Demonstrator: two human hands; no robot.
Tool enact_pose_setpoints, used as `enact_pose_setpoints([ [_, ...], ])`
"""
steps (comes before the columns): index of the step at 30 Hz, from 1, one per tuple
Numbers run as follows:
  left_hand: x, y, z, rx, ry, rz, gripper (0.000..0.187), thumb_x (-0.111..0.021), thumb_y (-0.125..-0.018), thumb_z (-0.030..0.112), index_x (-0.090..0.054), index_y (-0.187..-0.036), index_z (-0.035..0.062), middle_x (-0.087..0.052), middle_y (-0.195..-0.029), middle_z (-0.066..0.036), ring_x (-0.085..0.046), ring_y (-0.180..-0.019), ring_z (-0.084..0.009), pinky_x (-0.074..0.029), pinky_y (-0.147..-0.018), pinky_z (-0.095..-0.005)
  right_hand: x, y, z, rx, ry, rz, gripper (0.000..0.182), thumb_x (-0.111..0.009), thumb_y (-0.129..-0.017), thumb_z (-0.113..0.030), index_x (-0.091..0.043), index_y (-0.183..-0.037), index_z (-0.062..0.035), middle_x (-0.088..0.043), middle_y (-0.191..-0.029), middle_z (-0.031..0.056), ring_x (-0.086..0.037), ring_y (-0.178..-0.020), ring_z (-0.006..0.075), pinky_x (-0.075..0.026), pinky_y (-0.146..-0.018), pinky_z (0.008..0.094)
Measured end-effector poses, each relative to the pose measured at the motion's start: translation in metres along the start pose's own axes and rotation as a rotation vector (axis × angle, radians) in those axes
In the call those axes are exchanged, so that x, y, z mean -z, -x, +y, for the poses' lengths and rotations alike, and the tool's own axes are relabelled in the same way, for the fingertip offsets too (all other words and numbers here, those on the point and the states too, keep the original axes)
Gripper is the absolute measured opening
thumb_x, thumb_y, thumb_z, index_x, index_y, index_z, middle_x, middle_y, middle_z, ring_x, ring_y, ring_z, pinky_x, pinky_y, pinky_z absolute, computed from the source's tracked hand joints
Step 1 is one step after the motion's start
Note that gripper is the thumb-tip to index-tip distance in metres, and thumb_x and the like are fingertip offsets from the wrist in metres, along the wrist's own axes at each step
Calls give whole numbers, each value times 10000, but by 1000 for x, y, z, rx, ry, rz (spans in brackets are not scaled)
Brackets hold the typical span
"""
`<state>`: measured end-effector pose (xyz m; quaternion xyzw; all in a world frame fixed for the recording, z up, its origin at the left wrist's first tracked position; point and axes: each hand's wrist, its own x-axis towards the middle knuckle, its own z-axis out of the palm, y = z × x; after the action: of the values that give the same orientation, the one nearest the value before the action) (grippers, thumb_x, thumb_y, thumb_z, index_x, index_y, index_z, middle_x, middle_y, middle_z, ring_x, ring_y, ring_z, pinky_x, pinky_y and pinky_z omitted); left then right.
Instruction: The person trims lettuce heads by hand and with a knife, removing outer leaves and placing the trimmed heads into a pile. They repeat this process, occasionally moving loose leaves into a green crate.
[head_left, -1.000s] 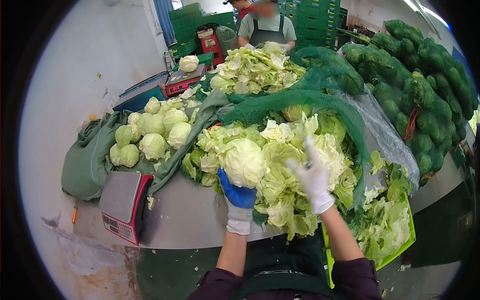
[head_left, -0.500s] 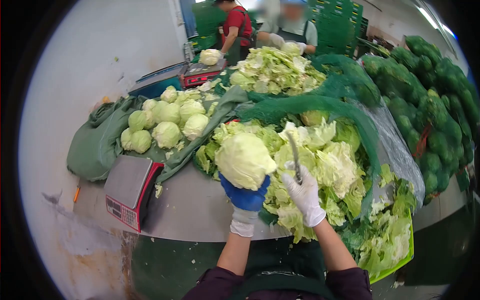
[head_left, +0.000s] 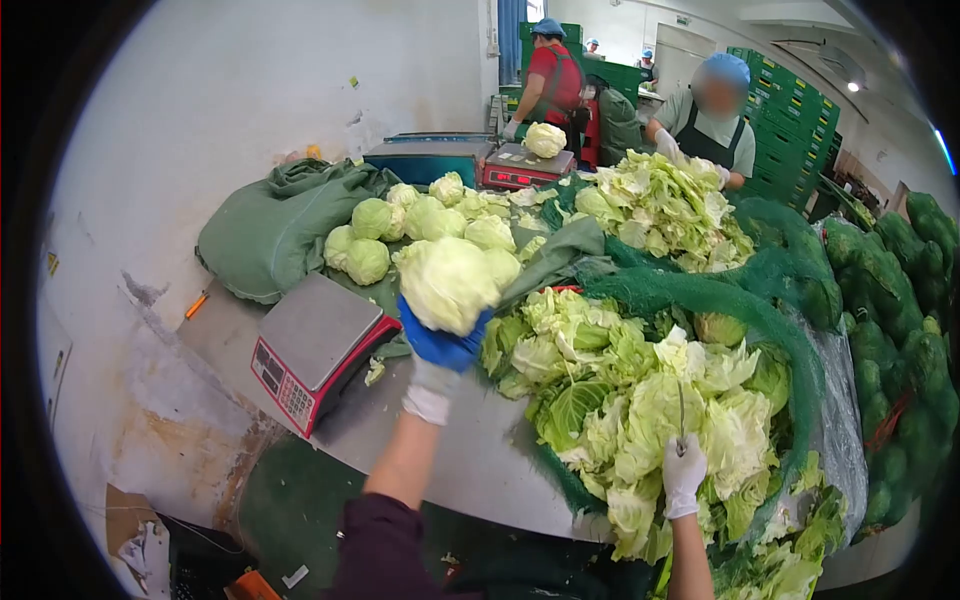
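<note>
My left hand (head_left: 438, 345), in a blue glove over a white one, holds a trimmed pale cabbage (head_left: 450, 285) from below, in front of the heap of cabbages and beside the scale. My right hand (head_left: 684, 475), white-gloved, is closed round the handle of a knife (head_left: 681, 410) whose thin blade points away from me. Under that hand lies a pile of loose cabbage leaves (head_left: 610, 370), spread over green netting (head_left: 745, 300). Several whole cabbages (head_left: 366, 261) rest on green cloth beyond my left hand.
A red-edged scale (head_left: 325, 335) stands at the left; a second scale (head_left: 520, 160) farther back bears one cabbage. A co-worker (head_left: 715, 115) stands behind another leaf pile (head_left: 665, 205), and a person in red (head_left: 553, 85) is near the back scale. Filled net sacks (head_left: 890, 310) stand right.
My left hand has carried the cabbage left toward the scale and the cabbage heap. My right hand with the knife has moved lower and apart from it. The view has swung left.
</note>
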<state>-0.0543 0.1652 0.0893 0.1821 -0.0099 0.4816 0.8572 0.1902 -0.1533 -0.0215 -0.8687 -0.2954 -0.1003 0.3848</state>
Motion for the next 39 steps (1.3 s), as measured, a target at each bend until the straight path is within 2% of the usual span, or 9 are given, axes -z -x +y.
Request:
enact_pose_setpoints([
  [8,87,-149,110,-205,-242,309,658,-474,-813,679,-463,-1334,278,-484,-1353,15,-454,-1236,-257,-437,-933,-530,-1,8,-4,45,-32,17,127,-666,-778,-93,-546,-750,-65,-541,-587,82,-544,-513,244,-434,-509,341],
  [12,118,-188,128,-232,-322,348,645,-508,-817,639,-436,-1352,287,-425,-1407,19,-422,-1266,-276,-434,-947,-501,-1,9,-4,54,-33,21,118,-667,-773,-90,-553,-752,-66,-539,-588,90,-547,-513,252,-439,-510,343],
  [14,126,-198,132,-190,-191,585,646,-547,-816,602,-403,-1363,290,-380,-1423,4,-406,-1275,-296,-433,-951,-506,-2,10,-3,44,-34,14,114,-668,-770,-87,-557,-752,-66,-538,-589,94,-548,-516,255,-440,-510,343],
  [16,123,-194,117,-336,-336,535,660,-593,-805,571,-393,-1352,262,-374,-1395,-26,-420,-1250,-311,-433,-960,-508,-3,11,-2,42,-57,20,110,-669,-764,-80,-561,-751,-64,-542,-599,104,-546,-515,259,-439,-509,342],
  [22,110,-169,57,155,-509,223,373,-488,-930,387,-496,-1261,215,-499,-1229,-108,-524,-1093,-327,-457,-932,-526,-3,13,-3,59,-145,37,127,-660,-782,-84,-544,-745,-50,-491,-570,87,-473,-487,224,-406,-499,321],
  [25,70,-135,-10,384,-745,201,432,-506,-934,383,-495,-1298,150,-502,-1218,-100,-541,-1044,-279,-492,-879,-439,0,15,-4,68,-164,6,107,-662,-785,-99,-567,-798,-51,-508,-587,84,-506,-512,225,-435,-526,321],
  [31,-17,-67,-118,370,-1303,-371,452,-595,-910,322,-525,-1305,113,-605,-1163,-18,-574,-974,-121,-455,-840,-280,30,18,-8,62,-248,-156,272,-686,-794,-192,-593,-995,-34,-618,-835,141,-616,-686,286,-504,-633,384],
  [34,-83,-28,-161,175,-1756,-847,401,-629,-868,210,-579,-1226,35,-566,-1247,-162,-556,-1124,-240,-434,-957,-343,70,16,-20,37,-475,-124,349,-675,-841,-211,-594,-1123,-22,-631,-933,131,-619,-719,246,-508,-674,336],
  [39,-134,16,-250,-212,-1681,-1509,387,-648,-835,217,-599,-1188,65,-580,-1175,-178,-540,-1110,-351,-433,-946,-409,144,-7,5,-155,-545,-9,401,-645,-882,-227,-567,-1227,-37,-681,-972,67,-576,-723,97,-490,-704,274],
])
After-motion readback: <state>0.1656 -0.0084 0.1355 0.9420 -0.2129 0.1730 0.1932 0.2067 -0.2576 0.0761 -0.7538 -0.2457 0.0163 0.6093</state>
